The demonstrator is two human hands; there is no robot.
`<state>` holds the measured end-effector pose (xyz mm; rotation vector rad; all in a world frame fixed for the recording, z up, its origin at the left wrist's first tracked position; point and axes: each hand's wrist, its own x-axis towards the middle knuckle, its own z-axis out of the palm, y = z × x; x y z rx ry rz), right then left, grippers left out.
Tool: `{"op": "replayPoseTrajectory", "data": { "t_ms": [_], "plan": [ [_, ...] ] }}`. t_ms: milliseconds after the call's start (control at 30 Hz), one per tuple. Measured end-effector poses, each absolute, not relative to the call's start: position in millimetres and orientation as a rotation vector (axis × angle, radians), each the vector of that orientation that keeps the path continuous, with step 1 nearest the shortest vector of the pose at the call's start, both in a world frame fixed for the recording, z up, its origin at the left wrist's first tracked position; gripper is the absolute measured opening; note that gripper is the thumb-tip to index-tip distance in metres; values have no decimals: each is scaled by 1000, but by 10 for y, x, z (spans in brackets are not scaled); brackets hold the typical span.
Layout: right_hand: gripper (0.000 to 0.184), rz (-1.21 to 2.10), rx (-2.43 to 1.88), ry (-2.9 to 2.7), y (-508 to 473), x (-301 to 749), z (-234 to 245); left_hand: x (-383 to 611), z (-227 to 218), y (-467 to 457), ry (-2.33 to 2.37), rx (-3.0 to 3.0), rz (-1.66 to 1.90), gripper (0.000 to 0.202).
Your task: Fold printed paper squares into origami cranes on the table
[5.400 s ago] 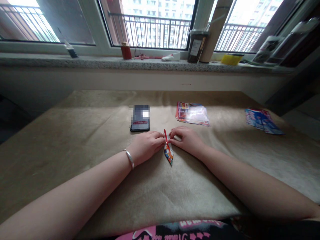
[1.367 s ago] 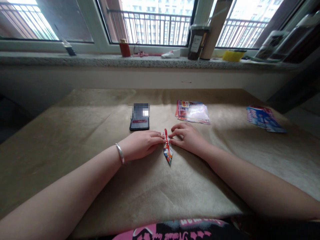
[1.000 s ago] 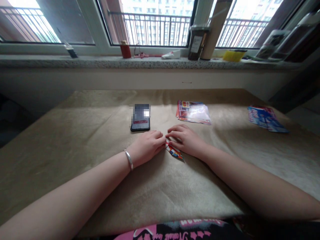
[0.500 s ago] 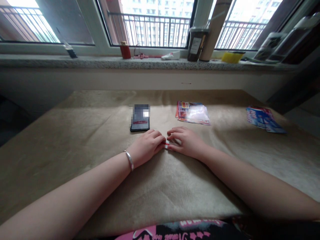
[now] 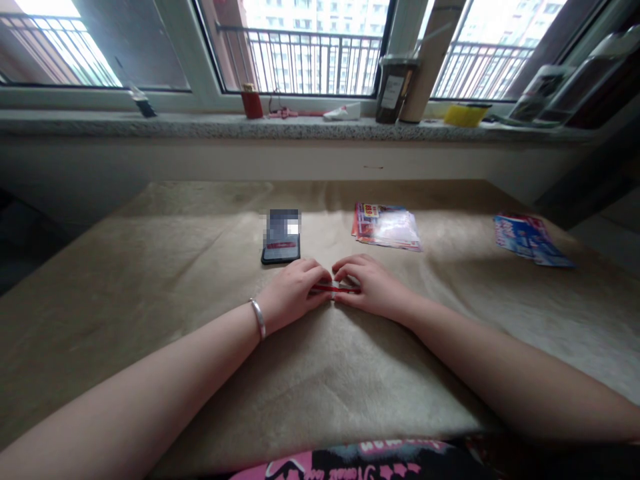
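Observation:
A thin red-and-white strip (image 5: pixel 333 289), which looks like folded paper, lies low over the tabletop between my hands. My left hand (image 5: pixel 294 288) has its thumb and fingers closed around the strip's left end. At its right end my right hand (image 5: pixel 376 287) grips it in the same way, with the fingers curled over the far side and the thumb on the near side. The fingertips of both hands almost meet at the middle. Most of the strip is hidden by my fingers, so its exact kind is unclear.
A phone (image 5: pixel 281 250) lies just beyond my left hand. Glossy printed flyers (image 5: pixel 387 228) are stacked past my right hand, and more blue flyers (image 5: pixel 533 240) lie farther right. The beige-covered table (image 5: pixel 320 393) ends before a stone windowsill (image 5: pixel 310 128) holding jars and small items.
The fingers have parted from the strip a little, so more of its red line shows between the hands. Both hands have stayed almost in place.

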<state>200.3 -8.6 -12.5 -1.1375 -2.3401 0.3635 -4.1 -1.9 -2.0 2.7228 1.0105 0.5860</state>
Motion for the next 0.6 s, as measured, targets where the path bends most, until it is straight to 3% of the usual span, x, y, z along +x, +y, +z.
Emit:
{"op": "replayPoseTrajectory", "data": {
  "t_ms": [200, 600],
  "plan": [
    [27, 331, -1122, -2360, -98, 2009, -133, -48, -26, -26, 955, 2612, 649, 15],
    [16, 309, -1049, -2389, -90, 2008, -125, -46, -54, 13, 766, 2456, 843, 3]
  ]
}}
